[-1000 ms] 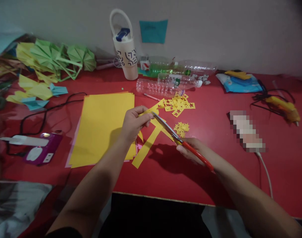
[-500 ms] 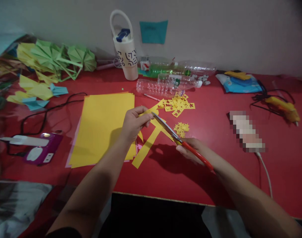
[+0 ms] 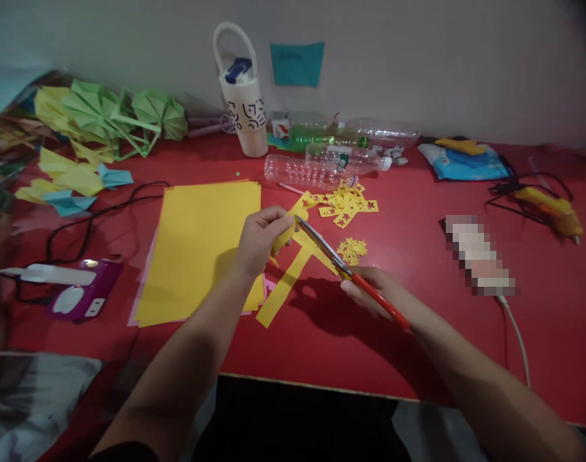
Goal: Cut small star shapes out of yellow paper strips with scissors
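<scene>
My left hand pinches a strip of yellow paper between thumb and fingers, over the right edge of a stack of yellow sheets. In my right hand is a pair of scissors with red handles; its blade tips reach the paper beside my left fingertips. Beneath the blades, more yellow paper strips lie on the red table. A small pile of yellow paper stars sits right of the blades, and behind it are yellow scraps with star-shaped holes.
Several plastic bottles lie at the back beside a white tumbler. A phone with a blurred screen, a glue gun and a wipes pack are on the right. Left are a purple power socket and folded paper shapes.
The yellow strip in my left hand has turned and now stands more upright beside the blade tips. My right hand and the scissors have hardly moved.
</scene>
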Action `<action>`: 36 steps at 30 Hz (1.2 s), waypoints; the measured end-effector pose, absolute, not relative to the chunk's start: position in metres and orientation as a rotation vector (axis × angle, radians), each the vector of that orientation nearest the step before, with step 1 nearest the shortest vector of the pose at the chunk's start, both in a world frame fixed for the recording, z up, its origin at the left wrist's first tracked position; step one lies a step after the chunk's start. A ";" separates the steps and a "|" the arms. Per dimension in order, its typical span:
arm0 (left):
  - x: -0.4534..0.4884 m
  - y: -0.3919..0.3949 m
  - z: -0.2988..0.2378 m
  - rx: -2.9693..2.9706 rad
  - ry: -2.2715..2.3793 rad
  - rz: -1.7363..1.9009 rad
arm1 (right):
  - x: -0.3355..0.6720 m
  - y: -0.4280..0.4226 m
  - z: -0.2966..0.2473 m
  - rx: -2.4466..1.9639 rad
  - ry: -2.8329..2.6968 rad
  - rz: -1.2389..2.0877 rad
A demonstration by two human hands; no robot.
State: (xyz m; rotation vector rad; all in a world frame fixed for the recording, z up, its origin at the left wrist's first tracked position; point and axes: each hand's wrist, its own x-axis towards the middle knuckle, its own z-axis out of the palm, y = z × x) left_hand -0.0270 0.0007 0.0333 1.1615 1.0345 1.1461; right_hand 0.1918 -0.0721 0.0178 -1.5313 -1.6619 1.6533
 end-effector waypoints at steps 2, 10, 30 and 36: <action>-0.027 0.000 0.031 1.184 1.026 1.182 | 0.193 -0.073 0.012 -1.522 -1.655 1.678; -0.023 -0.003 0.030 1.277 0.975 1.247 | 0.193 -0.074 0.021 -1.332 -1.640 1.817; -0.019 -0.007 0.023 1.263 0.897 1.203 | 0.182 -0.080 0.017 -1.333 -1.559 1.783; -0.018 -0.007 0.025 1.246 0.909 1.193 | 0.179 -0.082 0.018 -1.375 -1.569 1.757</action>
